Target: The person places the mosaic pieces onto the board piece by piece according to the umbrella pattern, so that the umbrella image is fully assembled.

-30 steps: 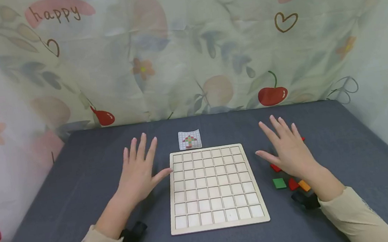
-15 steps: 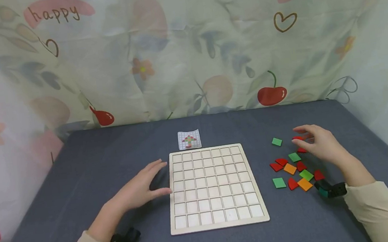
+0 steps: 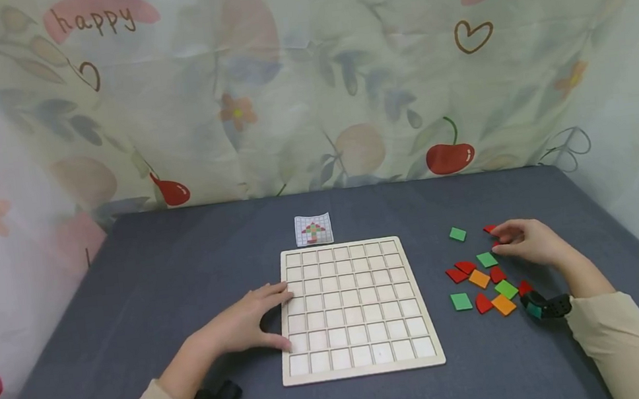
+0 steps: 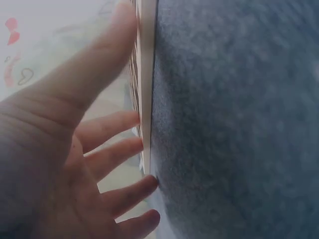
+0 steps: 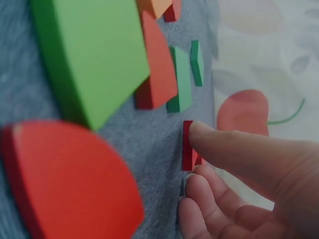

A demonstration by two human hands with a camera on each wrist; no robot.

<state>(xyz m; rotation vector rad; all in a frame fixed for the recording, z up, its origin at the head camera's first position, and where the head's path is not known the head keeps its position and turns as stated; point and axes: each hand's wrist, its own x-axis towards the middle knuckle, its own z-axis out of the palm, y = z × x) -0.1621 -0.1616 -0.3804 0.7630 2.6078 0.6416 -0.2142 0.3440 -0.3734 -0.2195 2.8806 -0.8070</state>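
In the head view my left hand (image 3: 253, 321) is at the left edge of a pale wooden grid board (image 3: 357, 298), thumb and fingertips spread along the rim. The left wrist view shows this hand (image 4: 107, 164) with loosely bent fingers beside the board's edge (image 4: 145, 74). Over on the right, my right hand (image 3: 531, 241) is low at the far end of a group of coloured tiles. Its thumb and curled fingers close around a red tile (image 5: 187, 149) lying on the cloth; the fingers partly hide it. Another red tile (image 3: 489, 229) lies just beyond the fingertips.
Several tiles lie right of the board, among them a green square (image 3: 461, 302), an orange square (image 3: 503, 305) and a rounded red tile (image 3: 483, 303). Behind the board is a small card (image 3: 314, 229) printed with a coloured tile pattern. A patterned curtain (image 3: 306, 94) borders the dark cloth-covered table (image 3: 228, 237).
Both hands were spread above the table. My left hand has turned and come to the board's left edge; my right hand has moved right and down to a red tile, uncovering the other tiles.
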